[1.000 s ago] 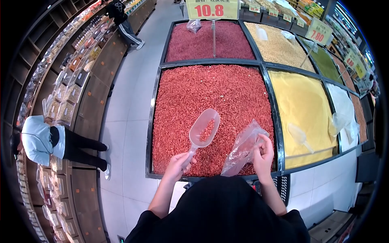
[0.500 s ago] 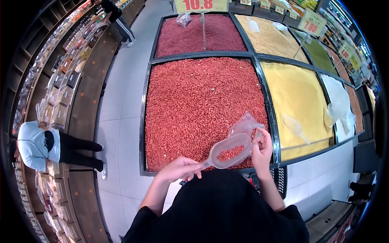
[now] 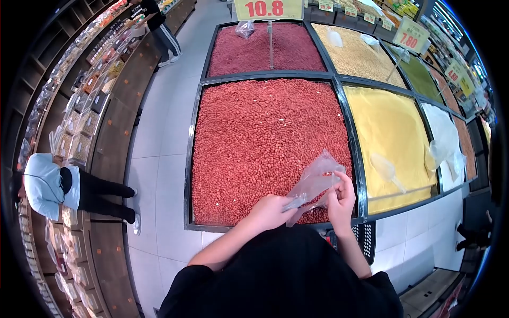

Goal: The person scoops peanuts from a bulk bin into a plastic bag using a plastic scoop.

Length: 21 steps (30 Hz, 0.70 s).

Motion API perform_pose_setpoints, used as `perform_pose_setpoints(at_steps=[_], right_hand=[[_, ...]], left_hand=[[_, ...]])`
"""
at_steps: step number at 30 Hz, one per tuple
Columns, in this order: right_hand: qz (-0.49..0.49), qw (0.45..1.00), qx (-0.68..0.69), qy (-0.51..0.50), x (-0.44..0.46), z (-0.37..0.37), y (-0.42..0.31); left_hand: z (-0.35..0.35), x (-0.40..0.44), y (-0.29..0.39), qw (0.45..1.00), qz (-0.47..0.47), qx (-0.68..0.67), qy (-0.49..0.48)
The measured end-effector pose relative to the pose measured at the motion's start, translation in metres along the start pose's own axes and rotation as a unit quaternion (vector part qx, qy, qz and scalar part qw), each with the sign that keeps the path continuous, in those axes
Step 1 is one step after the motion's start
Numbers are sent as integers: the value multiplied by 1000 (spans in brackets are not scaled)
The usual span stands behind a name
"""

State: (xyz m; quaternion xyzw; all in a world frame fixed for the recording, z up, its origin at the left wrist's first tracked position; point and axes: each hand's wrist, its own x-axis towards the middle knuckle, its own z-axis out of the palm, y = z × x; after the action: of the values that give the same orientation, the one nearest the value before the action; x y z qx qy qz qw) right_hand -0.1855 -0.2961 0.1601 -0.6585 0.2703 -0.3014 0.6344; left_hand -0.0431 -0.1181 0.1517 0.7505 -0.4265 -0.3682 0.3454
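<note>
My left hand [image 3: 270,212] is closed round the handle of a clear plastic scoop [image 3: 303,197]. The scoop is turned on its side at the bag, and its contents are hidden. Fingers pinched, my right hand [image 3: 342,201] holds a thin clear plastic bag [image 3: 324,168] by its edge. Bag and scoop overlap, so I cannot tell how far the scoop reaches inside. Both hands are over the near right corner of a black-framed bin of red peanuts [image 3: 260,143].
Behind lies a bin of dark red beans [image 3: 297,45] with a price sign [image 3: 273,9]. To the right, a yellow grain bin [image 3: 387,122] holds another scoop [image 3: 386,168]. A person in white [image 3: 45,183] bends at the left shelves; another person [image 3: 151,21] stands farther off.
My left hand has moved right and rolled the scoop from level, with peanuts showing in it, onto its side at the bag. My right hand still holds the bag, which is now more spread.
</note>
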Motion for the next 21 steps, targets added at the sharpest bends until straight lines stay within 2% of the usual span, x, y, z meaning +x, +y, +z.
perform_pose_setpoints(at_steps=[2,6,8,9,10,12,14,16,18,20,21], right_hand=[[2,1000,1,7,1,0,-2],[-7,1000,-7,18,2,-1,-2],[-5,1000,-6,18,4,-2,1],[-5,1000,-6,17,5,-3,2],[-9,1000,-6,15,6,-3,4],[-13,1000,-6,12,8,-3,8],[-4,1000,-3,8,9,-2,10],[-10,1000,-7,2,11,0,9],[-17,1000,-11,-2,13,3,8],[-16,1000,-19,-4,14,5,9],[-15,1000,-19,-5,15,5,10]], left_hand=[[6,5,-6,984,95,123,91],[-9,-3,-11,972,118,148,136],[-27,-14,-16,996,63,15,64],[-37,-19,-23,997,0,-77,15],[-44,-23,-36,987,2,-162,-5],[-65,-40,-57,967,-82,-236,-44],[-87,-58,-73,949,-94,-299,-47],[-90,-75,-96,937,-96,-334,-13],[-89,-85,-125,908,-105,-394,97],[-89,-85,-144,907,-120,-380,133],[-88,-82,-151,891,-127,-381,213]])
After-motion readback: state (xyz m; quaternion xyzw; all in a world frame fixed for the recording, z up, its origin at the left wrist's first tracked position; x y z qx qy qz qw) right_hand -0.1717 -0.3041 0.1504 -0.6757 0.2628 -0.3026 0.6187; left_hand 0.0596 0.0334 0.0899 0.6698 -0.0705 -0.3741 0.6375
